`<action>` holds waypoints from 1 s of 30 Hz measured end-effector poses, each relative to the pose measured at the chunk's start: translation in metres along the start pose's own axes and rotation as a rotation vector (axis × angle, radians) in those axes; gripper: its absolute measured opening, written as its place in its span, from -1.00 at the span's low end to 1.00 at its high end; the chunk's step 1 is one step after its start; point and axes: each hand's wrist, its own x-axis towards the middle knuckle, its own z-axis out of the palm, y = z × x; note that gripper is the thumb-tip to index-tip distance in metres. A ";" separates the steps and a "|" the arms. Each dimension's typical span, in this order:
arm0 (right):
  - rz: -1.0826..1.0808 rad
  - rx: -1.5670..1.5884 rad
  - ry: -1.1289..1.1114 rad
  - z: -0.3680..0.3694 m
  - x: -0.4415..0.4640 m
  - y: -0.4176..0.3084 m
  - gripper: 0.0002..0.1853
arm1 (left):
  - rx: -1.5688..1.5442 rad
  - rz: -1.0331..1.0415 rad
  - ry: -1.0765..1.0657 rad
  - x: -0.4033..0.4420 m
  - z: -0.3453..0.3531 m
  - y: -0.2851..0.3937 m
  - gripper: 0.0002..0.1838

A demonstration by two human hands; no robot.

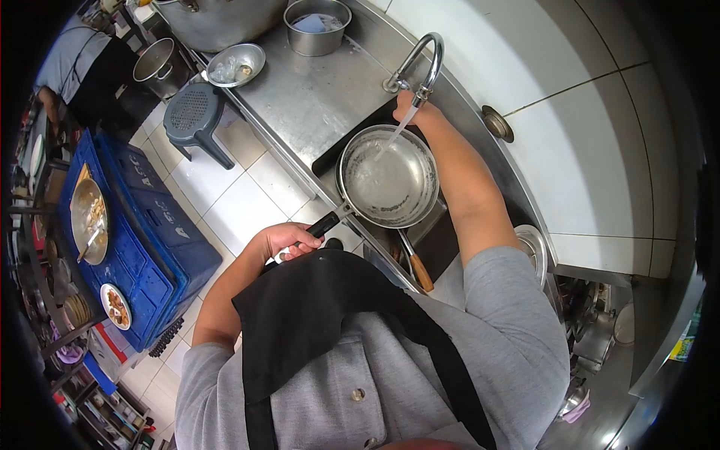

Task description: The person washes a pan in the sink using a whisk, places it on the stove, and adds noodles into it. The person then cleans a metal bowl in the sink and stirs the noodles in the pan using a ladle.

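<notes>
My left hand (292, 238) is closed around the black handle of a frying pan (382, 176), which is held level over the sink (442, 251). Water runs from the curved faucet (437, 56) into this metal pan, and some water lies in it. My right hand (417, 111) reaches past the pan to the faucet's base, its fingers closed at the tap handle, partly hidden by the spout. Beneath the frying pan, a second pan's wooden handle (421, 272) sticks out toward me.
A round metal tin (318, 41) and a bowl (255, 56) stand on the steel counter (300, 105). Left are a grey stool (195, 112) and blue crates (172, 232) bearing a wok (88, 210) and a plate of food (115, 306). Another person (75, 56) stands at far left.
</notes>
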 end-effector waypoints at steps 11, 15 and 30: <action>-0.006 0.006 0.036 -0.010 -0.009 -0.008 -0.63 | -0.012 0.009 -0.014 0.003 -0.006 -0.003 -0.88; -0.038 -0.065 -0.021 -0.011 -0.005 -0.009 -0.62 | 0.008 0.017 -0.012 0.003 -0.006 -0.003 -0.89; -0.096 0.021 0.024 -0.005 -0.001 0.001 -0.61 | 0.034 -0.014 0.018 0.002 -0.005 0.001 -0.87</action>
